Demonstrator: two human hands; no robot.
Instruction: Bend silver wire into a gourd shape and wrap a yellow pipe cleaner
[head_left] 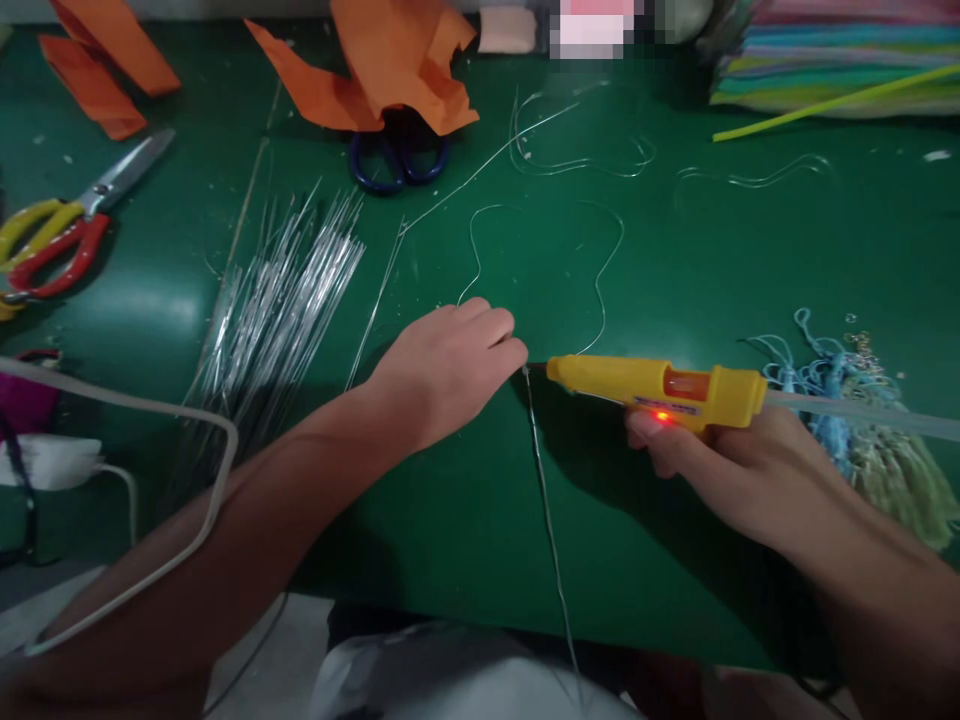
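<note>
My right hand [720, 460] is wrapped round a yellow hot glue gun [615, 378] with a lit red light and a clear glue stick [862, 412] out of its back. The gun's nozzle points left, close to the fingertips of my left hand [457, 360]. Those fingers are pinched on the top end of a thin twisted wire [546, 490], which runs down past the table's front edge. Whether nozzle and wire touch, I cannot tell. Thin loose strands [600, 280] curve on the table behind both hands.
A bundle of silvery wires [292, 290] lies left of my left hand. Scissors with red and yellow handles [75, 215] lie farther left. Orange cut pieces [405, 60] partly cover dark-blue-handled scissors [379, 165]. Tassels [892, 470] lie at the right. A pale cable [217, 500] crosses my left forearm.
</note>
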